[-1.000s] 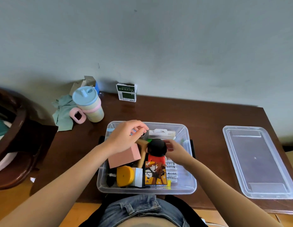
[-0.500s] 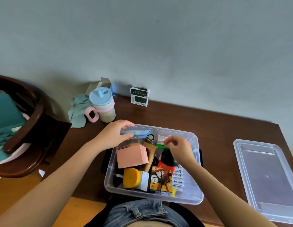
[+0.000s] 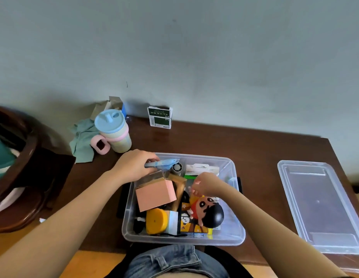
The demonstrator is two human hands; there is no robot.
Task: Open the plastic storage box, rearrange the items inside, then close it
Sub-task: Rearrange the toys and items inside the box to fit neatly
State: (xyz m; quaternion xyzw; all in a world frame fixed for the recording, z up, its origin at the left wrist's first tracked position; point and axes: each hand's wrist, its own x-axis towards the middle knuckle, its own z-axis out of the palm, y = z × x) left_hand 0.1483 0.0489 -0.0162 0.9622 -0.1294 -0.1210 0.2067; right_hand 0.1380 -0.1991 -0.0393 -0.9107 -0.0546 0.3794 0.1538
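The clear plastic storage box (image 3: pixel 237 235) stands open on the brown table, right in front of me. My left hand (image 3: pixel 132 167) grips a flat blue packet (image 3: pixel 166 163) at the box's back left corner. My right hand (image 3: pixel 206 182) hovers over the middle of the box with its fingers loosely curled just above the legs of a cartoon figurine (image 3: pixel 206 210). The figurine lies on its side on a panda-print cube (image 3: pixel 186 221). Also inside are a pink box (image 3: pixel 156 194), a yellow round case (image 3: pixel 155 221) and a white packet (image 3: pixel 201 169). The lid (image 3: pixel 323 205) lies to the right.
A pastel cup with a blue lid and pink handle (image 3: pixel 112 133) stands at the back left beside a green cloth (image 3: pixel 82 141). A small green-and-white carton (image 3: pixel 160 117) stands against the wall. A dark wooden chair (image 3: pixel 16 169) is at the left.
The figurine has gone from upright in my right hand to lying on its side on the cube. My left hand still holds the blue packet at the back left corner.
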